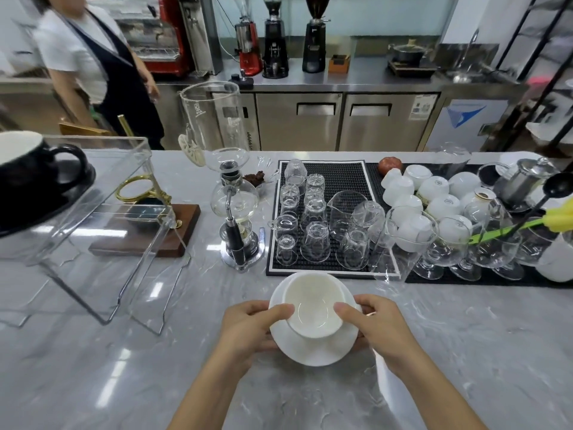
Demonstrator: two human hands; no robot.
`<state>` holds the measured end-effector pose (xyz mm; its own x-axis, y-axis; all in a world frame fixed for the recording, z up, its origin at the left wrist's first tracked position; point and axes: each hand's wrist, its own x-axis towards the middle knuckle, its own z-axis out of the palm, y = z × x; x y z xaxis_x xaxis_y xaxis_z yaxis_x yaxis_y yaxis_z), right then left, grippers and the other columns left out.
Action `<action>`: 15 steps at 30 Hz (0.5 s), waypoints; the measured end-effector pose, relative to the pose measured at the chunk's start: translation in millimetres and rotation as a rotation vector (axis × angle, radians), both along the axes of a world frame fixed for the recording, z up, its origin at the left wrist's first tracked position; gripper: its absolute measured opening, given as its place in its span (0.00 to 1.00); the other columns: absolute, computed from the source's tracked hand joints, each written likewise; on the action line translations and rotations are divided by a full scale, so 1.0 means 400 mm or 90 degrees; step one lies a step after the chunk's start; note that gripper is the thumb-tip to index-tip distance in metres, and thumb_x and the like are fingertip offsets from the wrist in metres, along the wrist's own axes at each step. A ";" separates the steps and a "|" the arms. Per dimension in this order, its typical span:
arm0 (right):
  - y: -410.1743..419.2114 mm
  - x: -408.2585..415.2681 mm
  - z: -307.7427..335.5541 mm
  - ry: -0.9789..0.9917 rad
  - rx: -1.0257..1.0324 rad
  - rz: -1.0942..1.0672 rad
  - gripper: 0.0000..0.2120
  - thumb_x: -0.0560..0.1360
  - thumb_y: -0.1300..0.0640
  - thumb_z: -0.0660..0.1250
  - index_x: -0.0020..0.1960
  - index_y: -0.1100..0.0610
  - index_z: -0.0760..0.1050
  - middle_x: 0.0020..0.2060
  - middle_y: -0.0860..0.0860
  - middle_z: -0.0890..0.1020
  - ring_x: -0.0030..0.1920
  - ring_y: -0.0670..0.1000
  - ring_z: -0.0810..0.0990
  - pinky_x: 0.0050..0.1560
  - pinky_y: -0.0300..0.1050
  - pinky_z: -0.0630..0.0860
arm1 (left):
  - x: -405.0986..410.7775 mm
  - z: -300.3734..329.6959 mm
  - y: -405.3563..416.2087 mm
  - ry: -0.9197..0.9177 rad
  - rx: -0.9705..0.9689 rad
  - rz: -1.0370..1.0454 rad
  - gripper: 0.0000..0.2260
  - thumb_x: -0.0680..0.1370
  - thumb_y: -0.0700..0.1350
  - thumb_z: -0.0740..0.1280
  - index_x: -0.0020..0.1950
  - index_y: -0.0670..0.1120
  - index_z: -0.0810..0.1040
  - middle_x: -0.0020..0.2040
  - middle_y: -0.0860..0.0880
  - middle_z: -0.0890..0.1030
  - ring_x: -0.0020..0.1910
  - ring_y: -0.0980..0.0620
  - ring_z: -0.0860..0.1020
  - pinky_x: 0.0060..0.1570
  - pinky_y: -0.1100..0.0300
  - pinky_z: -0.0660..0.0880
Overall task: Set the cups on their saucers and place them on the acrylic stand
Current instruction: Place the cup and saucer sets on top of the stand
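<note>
A white cup point(313, 302) sits on a white saucer point(313, 349) in front of me, lifted above the marble counter. My left hand point(248, 330) grips the saucer's left rim, thumb against the cup's side. My right hand point(378, 327) grips the saucer's right rim, thumb on the cup's other side. The clear acrylic stand point(102, 218) stands at the left of the counter. On its top, at the far left edge of view, rests a black cup point(31, 162) on a black saucer point(46, 209).
Black bar mats point(335, 178) ahead hold several upturned glasses, a glass pitcher point(403, 240) and several upturned white cups point(434, 187). A siphon coffee maker point(235, 212) stands left of the mats, and a wooden base point(148, 234) lies under the stand. A person in an apron point(102, 63) stands beyond the counter.
</note>
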<state>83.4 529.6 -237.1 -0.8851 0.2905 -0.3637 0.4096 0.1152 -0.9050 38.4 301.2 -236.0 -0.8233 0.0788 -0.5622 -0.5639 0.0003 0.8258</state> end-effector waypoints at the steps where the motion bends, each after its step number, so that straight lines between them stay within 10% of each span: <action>1: -0.009 0.002 0.004 0.004 0.002 0.006 0.15 0.68 0.49 0.79 0.49 0.56 0.83 0.48 0.66 0.83 0.48 0.68 0.83 0.44 0.69 0.80 | 0.007 0.007 -0.011 0.007 0.000 0.006 0.23 0.59 0.44 0.83 0.50 0.37 0.83 0.43 0.37 0.88 0.40 0.38 0.87 0.35 0.48 0.85; 9: -0.113 0.030 0.028 0.005 -0.028 0.075 0.13 0.68 0.55 0.79 0.50 0.55 0.82 0.38 0.55 0.80 0.34 0.53 0.81 0.31 0.46 0.79 | 0.094 0.025 -0.119 0.029 0.005 0.085 0.26 0.56 0.43 0.81 0.50 0.36 0.83 0.42 0.38 0.87 0.38 0.43 0.87 0.37 0.43 0.85; 15: -0.216 0.048 0.054 -0.001 -0.017 0.145 0.20 0.60 0.51 0.78 0.50 0.55 0.81 0.39 0.55 0.81 0.37 0.55 0.81 0.40 0.57 0.81 | 0.174 0.033 -0.215 0.042 0.007 0.155 0.24 0.56 0.42 0.80 0.50 0.37 0.82 0.35 0.43 0.86 0.34 0.48 0.86 0.30 0.55 0.81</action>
<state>102.6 443.3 -215.3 -0.9259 0.0735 -0.3706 0.3778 0.1811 -0.9080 108.0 215.0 -222.8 -0.8540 -0.1205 -0.5062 -0.4904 -0.1386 0.8604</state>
